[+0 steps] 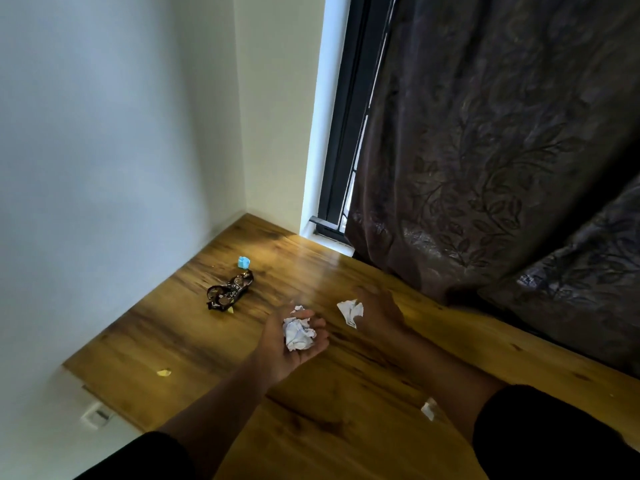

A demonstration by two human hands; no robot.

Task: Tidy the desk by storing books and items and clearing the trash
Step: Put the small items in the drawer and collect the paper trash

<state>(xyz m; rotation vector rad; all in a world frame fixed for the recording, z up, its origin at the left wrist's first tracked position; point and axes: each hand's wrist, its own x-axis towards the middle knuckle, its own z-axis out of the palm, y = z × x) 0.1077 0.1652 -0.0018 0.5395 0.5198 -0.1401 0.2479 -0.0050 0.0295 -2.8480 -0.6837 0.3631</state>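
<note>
My left hand (pixel 294 344) is palm up over the wooden desk (pixel 214 341), cupping a crumpled ball of white paper (pixel 298 333). My right hand (pixel 379 311) is just to its right and pinches a second crumpled white paper (pixel 350 311) at its fingertips. A dark crumpled snack wrapper (pixel 229 291) lies on the desk further back to the left. Behind the wrapper sits a small light-blue scrap (pixel 243 262). A yellow scrap (pixel 163 372) lies near the desk's left edge, and a tiny yellow bit (pixel 230 310) touches the wrapper.
A dark patterned curtain (pixel 502 168) hangs over the desk's back right edge beside a window frame (pixel 341 133). White walls close the corner at left and back. A white paper piece (pixel 428 408) lies by my right forearm. A wall socket (pixel 97 415) sits below the desk's left edge.
</note>
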